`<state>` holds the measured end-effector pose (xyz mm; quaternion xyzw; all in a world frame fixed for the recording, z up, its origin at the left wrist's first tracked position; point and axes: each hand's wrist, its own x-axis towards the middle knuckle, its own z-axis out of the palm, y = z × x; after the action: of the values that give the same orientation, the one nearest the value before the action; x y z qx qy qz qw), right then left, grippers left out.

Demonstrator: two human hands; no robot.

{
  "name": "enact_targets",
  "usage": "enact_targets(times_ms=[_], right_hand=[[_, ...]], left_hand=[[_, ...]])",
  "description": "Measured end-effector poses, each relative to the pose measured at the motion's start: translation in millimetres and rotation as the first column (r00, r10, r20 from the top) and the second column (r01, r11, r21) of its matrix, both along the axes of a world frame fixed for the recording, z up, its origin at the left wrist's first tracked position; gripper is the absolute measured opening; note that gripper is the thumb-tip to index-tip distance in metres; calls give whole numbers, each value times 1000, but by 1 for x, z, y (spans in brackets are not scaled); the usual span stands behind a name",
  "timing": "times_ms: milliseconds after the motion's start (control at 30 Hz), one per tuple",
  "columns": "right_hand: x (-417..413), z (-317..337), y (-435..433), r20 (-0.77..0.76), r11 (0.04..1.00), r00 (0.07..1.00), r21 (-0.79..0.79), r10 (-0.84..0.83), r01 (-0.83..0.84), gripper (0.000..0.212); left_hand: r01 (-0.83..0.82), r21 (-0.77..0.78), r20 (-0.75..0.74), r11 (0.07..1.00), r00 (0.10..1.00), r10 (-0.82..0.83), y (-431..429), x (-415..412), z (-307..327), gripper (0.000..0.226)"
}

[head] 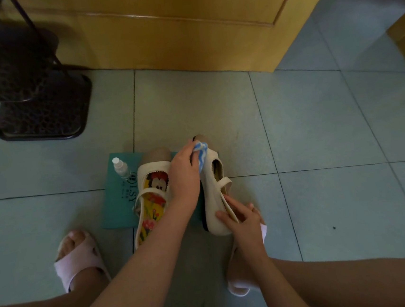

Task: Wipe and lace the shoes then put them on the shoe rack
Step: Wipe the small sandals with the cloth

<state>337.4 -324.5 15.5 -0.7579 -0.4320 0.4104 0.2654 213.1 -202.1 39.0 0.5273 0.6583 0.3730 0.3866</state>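
both hands busy: ur left hand (183, 175) pinches the cloth (202, 153) on the shoe (212, 189) toe, right hand (245, 219) grips its heel; 2nd shoe (148, 169) at its 9 o'clock.

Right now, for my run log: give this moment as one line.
step: wiping | left hand: grips blue-white cloth on cream shoe toe | right hand: holds its heel | second shoe: on teal mat
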Motion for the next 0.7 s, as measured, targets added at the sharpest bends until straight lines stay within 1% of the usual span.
enact_targets(times_ms=[33, 100, 167, 200, 300, 400, 500, 600, 700], right_hand=[[0, 2, 1, -22, 1000, 1000, -5, -11, 11, 41], [-2, 1, 0, 34, 1000, 999, -9, -15, 16, 44], [-3, -2, 0, 68, 1000, 998, -9, -16, 17, 52], [-3, -2, 1, 53, 1000, 998, -4, -21, 22, 52], [-2, -6, 2, 38, 999, 998, -2, -42, 42, 51], [3, -20, -2, 27, 998, 998, 12, -64, 63, 59], [4, -24, -3, -1, 997, 997, 4, -72, 72, 62], [3, -19, 0, 26, 999, 999, 6, -43, 43, 58], [5, -25, -3, 7, 999, 1000, -27, -19, 19, 56]], left_hand=[[34, 5, -38, 999, 999, -34, 1, 2, -1, 32], [137, 20, -115, 990, 984, -133, -2, 5, -7, 34], [207, 26, -151, 978, 968, -200, -12, 3, -13, 38], [229, 27, -161, 973, 962, -222, -17, 1, -16, 40], [297, 39, -156, 954, 945, -288, -39, -5, -22, 45], [356, 12, -94, 934, 931, -354, -64, -6, -23, 46], [373, 0, -58, 928, 926, -373, -85, -6, -23, 45], [380, -3, -103, 925, 920, -378, -96, -13, -27, 47], [403, -15, -146, 915, 904, -401, -108, -17, -26, 48]])
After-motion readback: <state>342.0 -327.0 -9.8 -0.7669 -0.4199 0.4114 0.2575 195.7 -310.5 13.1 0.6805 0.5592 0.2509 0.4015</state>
